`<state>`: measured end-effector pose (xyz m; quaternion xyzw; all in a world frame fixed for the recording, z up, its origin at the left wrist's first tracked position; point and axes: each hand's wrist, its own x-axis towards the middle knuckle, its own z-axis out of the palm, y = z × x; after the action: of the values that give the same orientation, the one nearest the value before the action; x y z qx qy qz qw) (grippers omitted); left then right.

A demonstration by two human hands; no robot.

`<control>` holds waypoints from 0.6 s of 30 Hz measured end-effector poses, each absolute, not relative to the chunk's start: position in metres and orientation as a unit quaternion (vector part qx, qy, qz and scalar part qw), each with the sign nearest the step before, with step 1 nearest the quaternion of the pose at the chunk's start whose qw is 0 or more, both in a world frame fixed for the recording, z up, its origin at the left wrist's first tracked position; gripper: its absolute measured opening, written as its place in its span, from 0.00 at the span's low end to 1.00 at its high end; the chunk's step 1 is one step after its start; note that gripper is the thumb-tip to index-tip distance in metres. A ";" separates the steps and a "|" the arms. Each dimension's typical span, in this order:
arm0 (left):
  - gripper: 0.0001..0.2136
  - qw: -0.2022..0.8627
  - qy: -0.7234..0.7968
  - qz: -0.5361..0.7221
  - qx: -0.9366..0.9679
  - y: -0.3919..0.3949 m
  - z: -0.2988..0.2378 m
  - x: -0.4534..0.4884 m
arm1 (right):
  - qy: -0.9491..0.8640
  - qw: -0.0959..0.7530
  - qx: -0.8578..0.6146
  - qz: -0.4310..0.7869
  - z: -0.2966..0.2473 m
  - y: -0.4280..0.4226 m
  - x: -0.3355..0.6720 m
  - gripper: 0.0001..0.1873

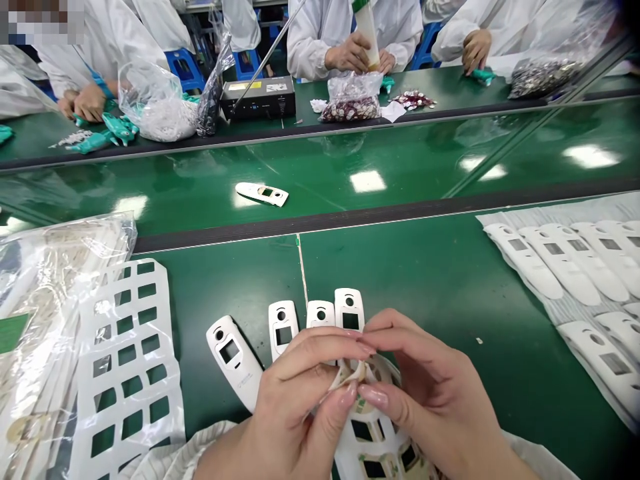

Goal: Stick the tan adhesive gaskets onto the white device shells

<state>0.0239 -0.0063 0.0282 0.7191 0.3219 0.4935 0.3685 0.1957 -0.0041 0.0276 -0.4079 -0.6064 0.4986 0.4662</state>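
My left hand [295, 393] and my right hand [415, 393] meet low in the middle, their fingertips pinching a curled cream adhesive piece [347, 377]. It seems to come from a white die-cut sheet with square windows [370, 433], which lies partly under my hands. Just beyond my fingers, several white plastic device housings lie in a row on the green belt. The nearest, a long housing [234, 360], touches the edge of my left hand. The tallest [349, 309] stands just past my right fingertips, its lower end hidden.
A punched white sheet [125, 360] and a plastic bag [55, 300] lie to my left. White housings on a grey mat [565, 267] fill the right. A loose housing [262, 194] lies on the middle belt. Co-workers in white sit beyond, handling bagged parts.
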 end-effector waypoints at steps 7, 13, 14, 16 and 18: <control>0.09 0.396 0.326 0.487 0.707 -0.007 0.028 0.028 | -0.631 0.522 -0.434 0.374 0.034 -0.007 0.195 0.13; 0.10 0.381 0.307 0.479 0.729 -0.004 0.024 0.024 | -0.689 0.488 -0.425 0.326 0.035 -0.014 0.199 0.19; 0.10 0.378 0.305 0.474 0.735 -0.004 0.024 0.024 | -0.692 0.483 -0.430 0.320 0.035 -0.016 0.199 0.18; 0.10 0.370 0.303 0.468 0.743 -0.003 0.024 0.024 | -0.691 0.477 -0.445 0.312 0.035 -0.019 0.198 0.17; 0.10 0.363 0.304 0.464 0.749 -0.003 0.024 0.024 | -0.675 0.481 -0.462 0.317 0.036 -0.021 0.196 0.16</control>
<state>0.0244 -0.0030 0.0242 0.7486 0.3043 0.4637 0.3634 0.1955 -0.0214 0.0361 -0.4620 -0.6746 0.3167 0.4807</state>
